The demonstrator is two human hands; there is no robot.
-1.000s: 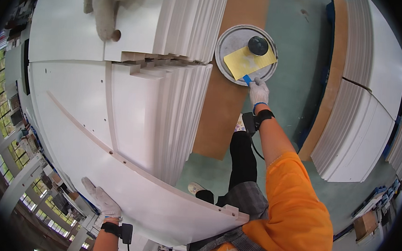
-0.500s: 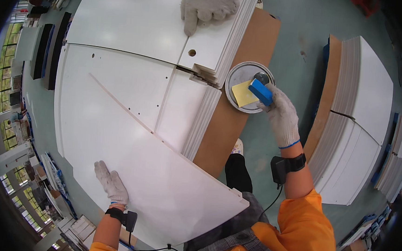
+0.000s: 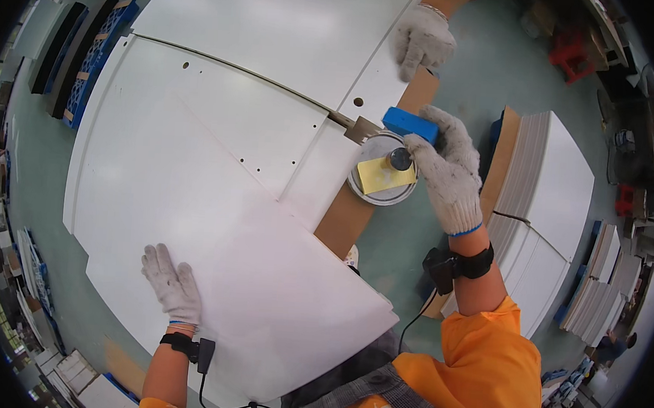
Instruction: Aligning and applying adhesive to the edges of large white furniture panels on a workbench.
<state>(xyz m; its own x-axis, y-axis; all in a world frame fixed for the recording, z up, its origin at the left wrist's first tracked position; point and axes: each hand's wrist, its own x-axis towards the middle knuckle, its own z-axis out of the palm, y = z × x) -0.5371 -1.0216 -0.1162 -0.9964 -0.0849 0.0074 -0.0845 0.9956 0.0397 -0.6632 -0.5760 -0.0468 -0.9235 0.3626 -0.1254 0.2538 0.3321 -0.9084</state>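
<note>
Now we grip the blue block (image 3: 409, 123) in our right hand (image 3: 450, 171) above the round tin (image 3: 382, 179), off the board stack's right edge; left hand (image 3: 172, 284) spread flat on the white panel (image 3: 260, 290). Wiping step, we'd judge; next needs steady panel contact.

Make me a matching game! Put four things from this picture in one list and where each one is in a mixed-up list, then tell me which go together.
Things:
1. blue block
2. yellow sheet
3. left hand
4. co-worker's gloved hand

Places:
A. lying flat on the big white panel near the person
B. held in the right hand
C. resting on the far white panel, at its edge
D. lying in the round metal tin

Pairs: 1-B, 2-D, 3-A, 4-C
</note>
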